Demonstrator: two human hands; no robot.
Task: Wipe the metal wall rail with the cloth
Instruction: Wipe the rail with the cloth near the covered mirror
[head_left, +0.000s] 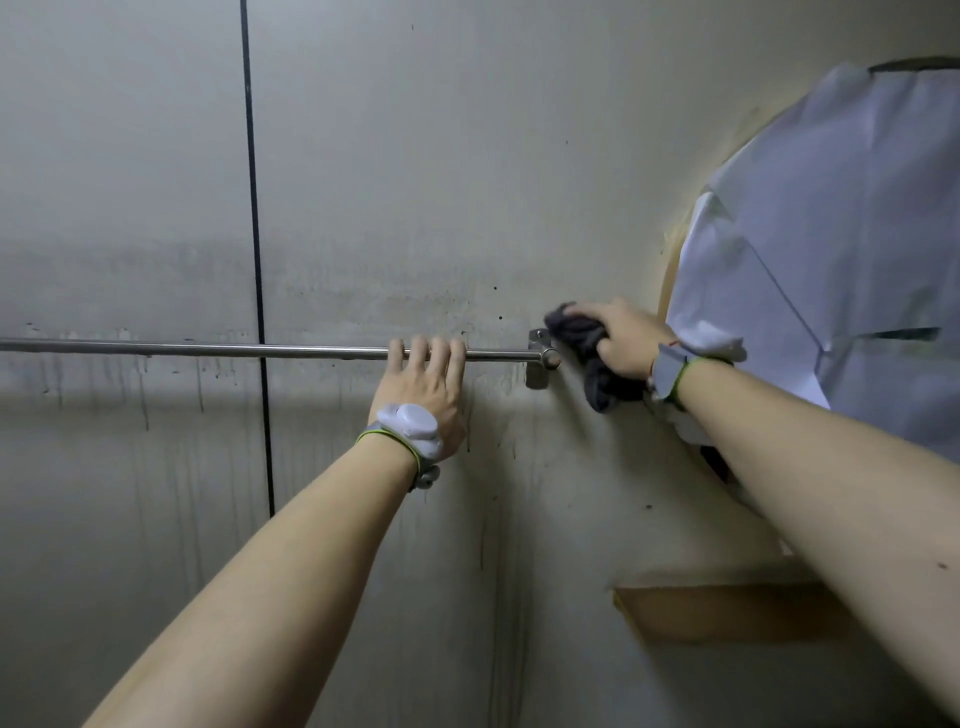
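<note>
The metal wall rail (208, 349) runs level across a stained grey wall (415, 182), from the left edge of the view to a small metal bracket (540, 358) that fixes its right end to the wall. A dark vertical seam (257, 260) divides the wall panels and passes behind the rail.

The left hand (423, 387) grips the rail near its right end, just left of the bracket. Its fingers (440, 349) are curled over the top of the bar and pressed close together, the back of the hand facing the camera. A pale wrist device (410, 423) on a green band sits at that wrist.

The right hand (623, 338) is closed around a dark grey cloth (587, 353), which is bunched in the palm with a loose tail hanging below the fist. The fingers are wrapped tightly around the cloth, with the thumb on top. The bundle sits just right of the bracket and rail end (whether it actually touches the metal cannot be told), against the wall. This wrist also carries a grey device (670, 369) on a green band.

Behind the right forearm hangs a large pale sheet (831, 234), creased and covering the wall's upper right area. A tan ledge (727, 608) juts out lower right.
</note>
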